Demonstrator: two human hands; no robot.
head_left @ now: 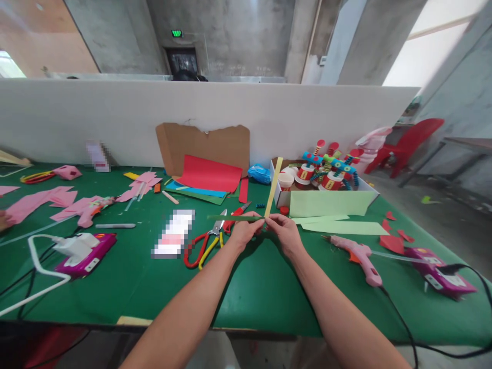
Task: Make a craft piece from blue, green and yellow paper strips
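My left hand (246, 228) pinches a dark green paper strip (221, 218) that points out to the left. My right hand (285, 231) is closed on the lower end of a pale yellow paper strip (274, 187), which stands up and leans slightly right. The two strips meet at a corner between my fingertips; whether they are joined there is hidden. Just left of my left hand lie scissors with red and yellow handles (203, 248) and red-handled pliers (236, 218). Light green paper strips (342, 227) rest to the right of my right hand.
At right lie a pink glue gun (359, 253) with its cord and a purple power strip (442, 274). Behind stands a box (330, 204) of paper-cup figures. Coloured sheets (209, 174), a pixelated phone-like shape (175, 233), and another glue gun (90, 211) are leftward. Someone's hand (4, 220) shows far left.
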